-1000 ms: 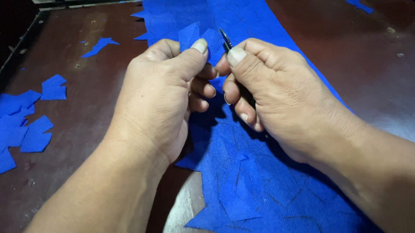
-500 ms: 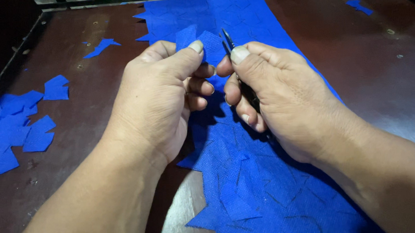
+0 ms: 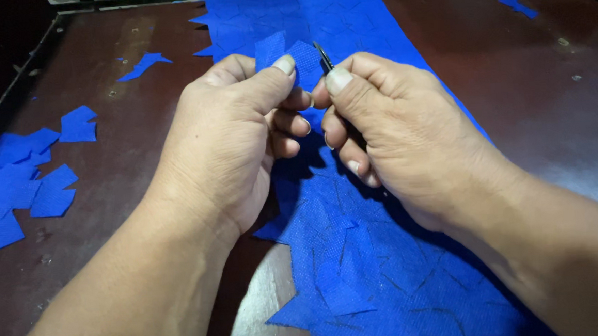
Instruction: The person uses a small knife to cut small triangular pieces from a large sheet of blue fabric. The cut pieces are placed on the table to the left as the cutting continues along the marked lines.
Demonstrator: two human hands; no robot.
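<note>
Head view, looking down over a dark brown desk (image 3: 546,73).

Left hand (image 3: 236,144): grip clenched, thumb and forefinger pinching a small blue piece (image 3: 286,56) of non-woven cloth, held up above the far half of the big blue sheet (image 3: 386,266).

Right hand (image 3: 406,135): grip closed round a thin dark tool (image 3: 323,56), only the pointed tip showing past the thumb. Impossible to tell whether a blade or a scissor point, since the rest is buried in the fist. Tip just beside the right edge of the small blue piece, touching or nearly so.

Hands close together, knuckles almost meeting over the sheet. Sheet spread along the middle of the desk, scored with dark lines and ragged along its near left edge.

Off to the left, well apart: a heap of cut blue pieces (image 3: 13,183). One loose scrap (image 3: 145,63) on the far left of the desk, another scrap (image 3: 519,3) at the far right corner.

Judged from this: mid-way through working the small piece free or trimming its edge with the tool point. Calls next for a firm pinch on the left and a short, controlled stroke on the right, keeping the tip clear of the left thumb.
</note>
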